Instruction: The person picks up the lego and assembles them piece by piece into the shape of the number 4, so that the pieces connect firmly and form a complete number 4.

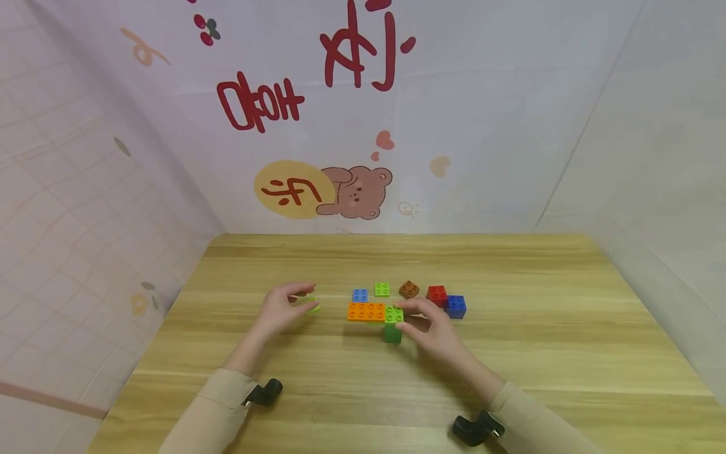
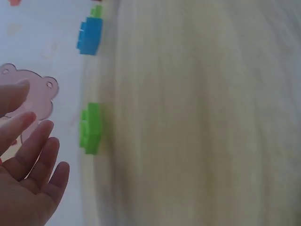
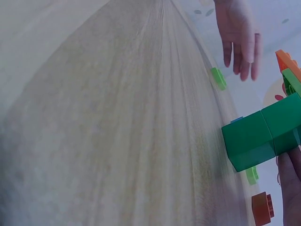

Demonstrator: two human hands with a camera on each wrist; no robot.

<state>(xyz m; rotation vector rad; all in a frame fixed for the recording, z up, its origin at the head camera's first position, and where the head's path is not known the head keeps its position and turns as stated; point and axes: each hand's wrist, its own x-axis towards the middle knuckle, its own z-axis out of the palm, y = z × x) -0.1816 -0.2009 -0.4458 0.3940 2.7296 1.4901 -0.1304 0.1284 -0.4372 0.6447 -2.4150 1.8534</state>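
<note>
My right hand (image 1: 437,331) grips a small build of toy building blocks by its right side, thumb in front and fingers behind. Two dark green blocks (image 3: 261,136) make its column. A lime green block (image 1: 394,313) sits on top, and a long orange block (image 1: 365,311) juts out to the left at that height. On the left, my left hand (image 1: 279,309) is held over the table with fingers loosely bent and nothing in them. Beside its fingertips lies a single lime green block (image 2: 92,128), apart from the hand in the left wrist view.
Behind the build, a light blue block (image 1: 360,295), another lime green block (image 1: 382,289) and a brown block (image 1: 409,289) lie in a loose row. Red (image 1: 437,295) and dark blue (image 1: 456,306) blocks stand to the right, close behind my right hand. A printed wall closes off the wooden table's (image 1: 317,391) far edge.
</note>
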